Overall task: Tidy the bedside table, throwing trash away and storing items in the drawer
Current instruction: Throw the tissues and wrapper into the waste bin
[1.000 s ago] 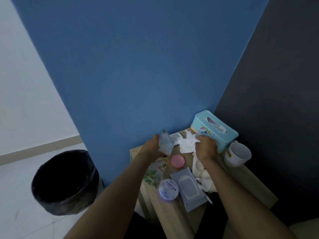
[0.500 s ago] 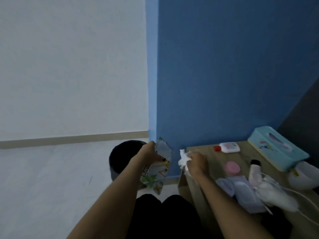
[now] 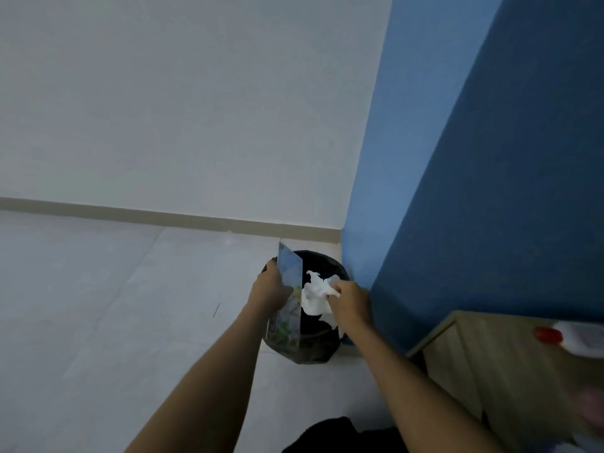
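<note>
Both hands hang over the black trash bin (image 3: pixel 322 349) on the floor by the blue wall's corner. My left hand (image 3: pixel 269 289) grips a flat printed snack wrapper (image 3: pixel 288 299), held upright over the bin's left side. My right hand (image 3: pixel 351 304) pinches crumpled white tissue (image 3: pixel 315 295) above the bin's opening. The wooden bedside table (image 3: pixel 483 364) shows at the lower right, with a white bottle with a red cap (image 3: pixel 549 335) lying on it. The drawer is out of view.
A blue wall (image 3: pixel 490 191) runs down to the table's back. A white wall with a beige skirting board (image 3: pixel 147 215) stands beyond the pale tiled floor (image 3: pixel 98 322) left of the bin. A blurred pink thing (image 3: pixel 593 407) sits at the table's right edge.
Both hands left the table and swung left to above the bin, carrying the wrapper and the tissue. My view turned left, so most of the tabletop dropped out of frame.
</note>
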